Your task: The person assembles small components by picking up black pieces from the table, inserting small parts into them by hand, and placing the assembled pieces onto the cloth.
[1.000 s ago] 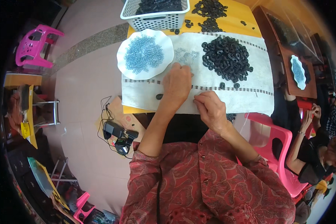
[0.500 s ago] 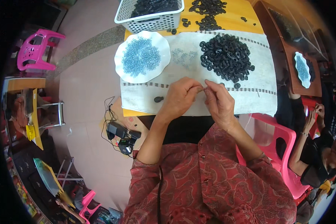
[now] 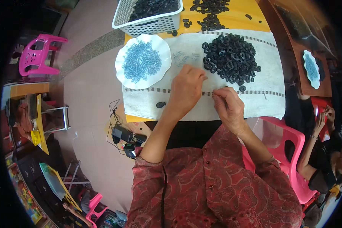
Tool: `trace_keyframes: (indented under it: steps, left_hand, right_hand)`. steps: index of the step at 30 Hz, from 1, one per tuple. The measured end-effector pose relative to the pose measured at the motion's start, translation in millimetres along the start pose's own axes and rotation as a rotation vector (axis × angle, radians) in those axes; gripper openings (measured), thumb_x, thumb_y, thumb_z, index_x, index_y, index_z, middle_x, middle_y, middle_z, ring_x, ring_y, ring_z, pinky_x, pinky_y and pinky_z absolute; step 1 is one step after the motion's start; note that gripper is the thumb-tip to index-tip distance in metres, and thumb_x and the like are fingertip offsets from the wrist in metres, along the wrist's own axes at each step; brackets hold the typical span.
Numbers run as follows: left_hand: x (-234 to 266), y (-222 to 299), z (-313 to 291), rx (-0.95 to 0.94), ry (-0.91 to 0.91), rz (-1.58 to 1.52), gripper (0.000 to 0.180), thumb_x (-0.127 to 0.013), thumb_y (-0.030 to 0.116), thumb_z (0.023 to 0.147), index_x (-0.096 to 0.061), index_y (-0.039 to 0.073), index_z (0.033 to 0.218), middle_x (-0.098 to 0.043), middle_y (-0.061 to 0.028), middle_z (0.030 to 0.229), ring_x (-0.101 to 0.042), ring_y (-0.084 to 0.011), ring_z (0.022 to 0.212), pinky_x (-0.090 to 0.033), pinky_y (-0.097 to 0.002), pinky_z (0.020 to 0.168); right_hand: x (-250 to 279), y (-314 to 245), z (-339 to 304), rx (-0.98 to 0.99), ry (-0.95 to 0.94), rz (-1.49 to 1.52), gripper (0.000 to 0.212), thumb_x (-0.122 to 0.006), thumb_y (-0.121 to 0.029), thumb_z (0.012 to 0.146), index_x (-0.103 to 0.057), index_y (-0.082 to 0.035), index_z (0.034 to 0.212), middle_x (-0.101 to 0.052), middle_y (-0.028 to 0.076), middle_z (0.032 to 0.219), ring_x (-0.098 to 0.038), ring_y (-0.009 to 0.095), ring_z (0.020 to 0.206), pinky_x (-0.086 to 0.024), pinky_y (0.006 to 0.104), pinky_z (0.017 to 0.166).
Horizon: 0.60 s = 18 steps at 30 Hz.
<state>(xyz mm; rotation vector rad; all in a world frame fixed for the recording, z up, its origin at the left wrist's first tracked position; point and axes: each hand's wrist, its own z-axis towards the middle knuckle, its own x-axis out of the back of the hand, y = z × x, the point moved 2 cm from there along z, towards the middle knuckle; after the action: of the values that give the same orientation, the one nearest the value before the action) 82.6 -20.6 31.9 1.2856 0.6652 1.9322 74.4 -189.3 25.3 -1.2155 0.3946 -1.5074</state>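
My left hand [image 3: 186, 91] is raised over the white cloth [image 3: 140, 108], fingers curled; whatever is in them, if anything, is hidden. It is nearest to a loose patch of tiny coil-like pieces [image 3: 185, 57], which look like small springs. Lower and to the right, my right hand [image 3: 231, 110] pinches thumb against forefinger, and the thing at their tips is too small to name. Beyond it lies a heap of small black ring-shaped plastic parts [image 3: 231, 57]. A scalloped white plate [image 3: 165, 72] at the left bears many similar pale blue pieces. One black part [image 3: 161, 104] sits alone left of my left wrist.
A white perforated basket [image 3: 152, 27] of black parts stands at the far left of the yellow table [image 3: 243, 22], beside more black parts [image 3: 212, 19]. Black adapters with cables [image 3: 125, 136] lie lower left. Pink chairs [image 3: 298, 148] stand around; another person's hands [image 3: 325, 116] show at right.
My hands, close together before, have parted. The left has moved up toward the loose coil-like pieces; the right has dropped slightly. The whole view has shifted a little.
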Motion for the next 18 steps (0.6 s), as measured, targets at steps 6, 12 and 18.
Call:
trace_keyframes:
  steps: [6, 12, 18]
  left_hand:
    - [-16.7, -2.2, 24.5, -0.007, 0.041, 0.350, 0.014, -0.068, 0.008, 0.076, -0.065, 0.005, 0.090, -0.054, -0.0109, 0.085, -0.059, -0.0294, 0.079, -0.047, -0.0397, 0.066]
    - [-22.0, -4.1, 31.8, 0.075, -0.097, 0.398, 0.020, -0.071, 0.010, 0.074, -0.066, 0.007, 0.094, -0.054, -0.0104, 0.088, -0.059, -0.0298, 0.083, -0.048, -0.0401, 0.070]
    - [-20.7, -10.2, 24.6, 0.013, -0.141, 0.330, 0.024, -0.071, 0.010, 0.074, -0.066, 0.009, 0.097, -0.053, -0.0110, 0.089, -0.059, -0.0297, 0.083, -0.048, -0.0395, 0.069]
  right_hand:
    - [-3.2, 4.7, -3.4, -0.032, -0.029, 0.031, 0.018, -0.064, 0.010, 0.076, -0.060, 0.002, 0.091, -0.058, 0.014, 0.080, -0.059, 0.026, 0.066, -0.048, 0.0313, 0.057]
    - [-1.3, 7.6, -3.6, -0.051, -0.041, 0.035, 0.018, -0.065, 0.011, 0.075, -0.060, 0.002, 0.091, -0.058, 0.014, 0.080, -0.059, 0.025, 0.065, -0.048, 0.0304, 0.056]
    - [-1.6, 7.5, -3.2, -0.049, -0.055, 0.029, 0.018, -0.064, 0.011, 0.076, -0.060, 0.003, 0.091, -0.058, 0.014, 0.081, -0.060, 0.025, 0.066, -0.048, 0.0300, 0.056]
